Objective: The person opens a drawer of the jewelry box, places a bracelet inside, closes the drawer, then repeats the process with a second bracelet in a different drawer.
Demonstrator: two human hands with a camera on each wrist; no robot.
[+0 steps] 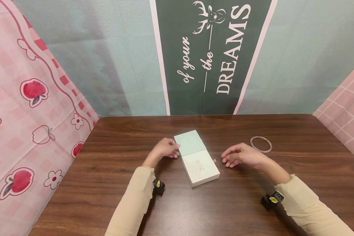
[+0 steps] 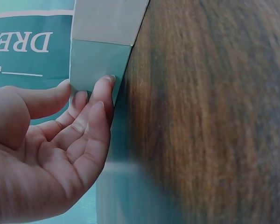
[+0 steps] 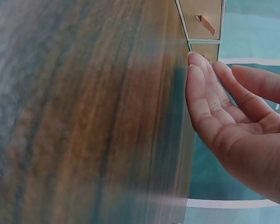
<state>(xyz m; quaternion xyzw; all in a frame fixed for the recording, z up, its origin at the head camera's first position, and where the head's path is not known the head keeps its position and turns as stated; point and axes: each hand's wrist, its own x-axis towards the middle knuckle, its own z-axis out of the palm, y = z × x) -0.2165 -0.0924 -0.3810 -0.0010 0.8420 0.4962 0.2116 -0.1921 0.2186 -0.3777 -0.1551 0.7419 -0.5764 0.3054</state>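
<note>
Two flat square boxes lie end to end, a mint-green box at the back and a white box with small lettering in front. Fingertips of my left hand rest at the mint box's left side, the thumb at its top edge. To the right of the boxes, my right hand hovers with loosely bent fingers and holds nothing. A small ribbon tab sticks out of the white box's right side in the right wrist view.
A pale ring-shaped bangle lies behind my right hand. The boxes rest on a dark wooden table. Behind it hangs a green printed cloth, and pink patterned cloth covers the left side.
</note>
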